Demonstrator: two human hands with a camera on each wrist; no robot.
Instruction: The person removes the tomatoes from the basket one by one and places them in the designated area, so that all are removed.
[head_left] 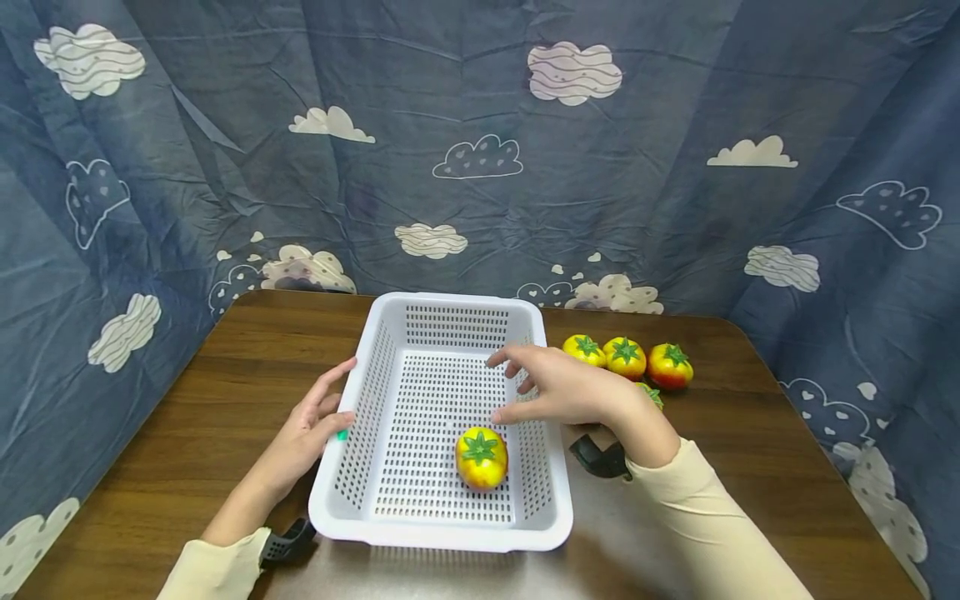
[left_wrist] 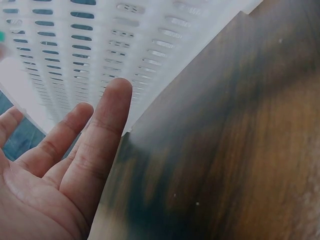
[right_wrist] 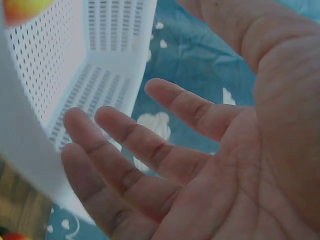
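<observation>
A white perforated plastic basket (head_left: 442,537) lies on the table with one yellow-red tomato (head_left: 482,458) inside, its green star-shaped leaves facing up. My left hand (head_left: 309,429) is at the basket's left rim, the thumb resting by the rim near a green mark. In the left wrist view its fingers (left_wrist: 107,115) reach out along the perforated outer wall. Over the right side of the basket is my right hand (head_left: 558,387), fingers spread and loosely bent, nothing between them. The right wrist view shows the bare palm (right_wrist: 225,185) beside the basket wall.
Several more yellow-red tomatoes (head_left: 624,358) are grouped on the brown wooden table (head_left: 750,467) right of the basket, one partly hidden behind the right wrist. A blue curtain (head_left: 480,217) with white clouds hangs behind the table. Black wrist straps (head_left: 288,542) are worn at both wrists.
</observation>
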